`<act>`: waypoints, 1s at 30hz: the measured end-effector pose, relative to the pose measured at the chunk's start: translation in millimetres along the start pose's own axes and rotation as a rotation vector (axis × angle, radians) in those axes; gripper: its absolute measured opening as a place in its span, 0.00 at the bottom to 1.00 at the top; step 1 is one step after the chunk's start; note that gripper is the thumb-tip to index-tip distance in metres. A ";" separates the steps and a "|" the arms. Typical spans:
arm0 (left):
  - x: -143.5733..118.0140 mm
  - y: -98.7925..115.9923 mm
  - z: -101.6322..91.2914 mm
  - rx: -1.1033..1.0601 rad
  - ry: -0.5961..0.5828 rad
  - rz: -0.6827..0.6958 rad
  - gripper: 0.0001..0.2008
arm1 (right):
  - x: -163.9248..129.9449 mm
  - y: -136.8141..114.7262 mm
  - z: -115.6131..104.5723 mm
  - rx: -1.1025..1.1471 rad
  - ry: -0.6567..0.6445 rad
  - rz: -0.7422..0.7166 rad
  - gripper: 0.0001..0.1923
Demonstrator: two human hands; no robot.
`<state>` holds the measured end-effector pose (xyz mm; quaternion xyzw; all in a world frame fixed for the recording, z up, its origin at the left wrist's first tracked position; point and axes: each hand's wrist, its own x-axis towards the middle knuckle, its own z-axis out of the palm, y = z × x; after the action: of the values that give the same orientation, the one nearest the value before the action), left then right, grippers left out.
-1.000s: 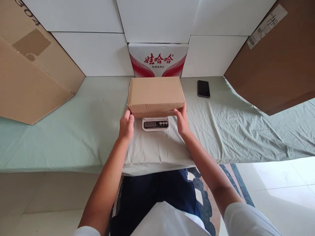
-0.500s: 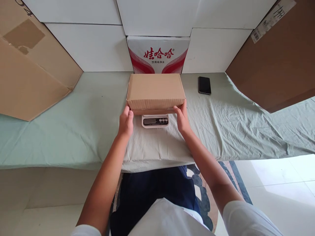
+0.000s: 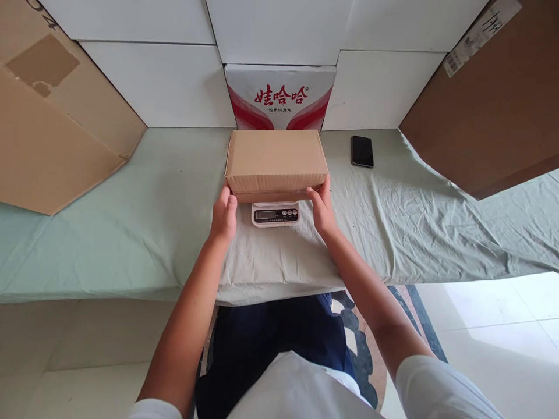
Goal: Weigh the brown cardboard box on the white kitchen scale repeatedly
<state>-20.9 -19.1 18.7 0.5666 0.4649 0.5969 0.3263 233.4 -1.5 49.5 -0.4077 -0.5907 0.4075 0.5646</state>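
Head view: the person's left hand [image 3: 224, 214] and right hand [image 3: 322, 208] hold a cardboard box [image 3: 276, 154] by its near corners, the box between and just beyond them. It hides part of a scale [image 3: 275, 222], whose front shows between the hands. Past the right hand lies a phone [image 3: 362, 152]; past both stands a red-and-white carton [image 3: 281, 96]. A tan board [image 3: 65, 139] stands well left of the left hand.

white carton [image 3: 280, 119] reads "娃哈哈® 饮用纯净水"; left cardboard [image 3: 65, 137] shows "4".
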 end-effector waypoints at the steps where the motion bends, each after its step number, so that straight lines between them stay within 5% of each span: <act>1: 0.1 0.2 0.2 0.010 0.007 0.008 0.39 | -0.2 0.2 0.2 0.006 0.003 0.002 0.38; 18: 1.9 -0.7 1.5 0.014 0.001 0.045 0.40 | 1.0 1.8 -3.5 -0.010 -0.003 -0.005 0.39; 30: 4.7 -1.4 -6.9 -0.064 0.134 0.055 0.39 | 19.1 18.0 -39.2 0.145 0.207 0.065 0.40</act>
<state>-28.5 -15.6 19.7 0.5272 0.4505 0.6569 0.2960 272.3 23.4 40.2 -0.4245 -0.4849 0.4230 0.6370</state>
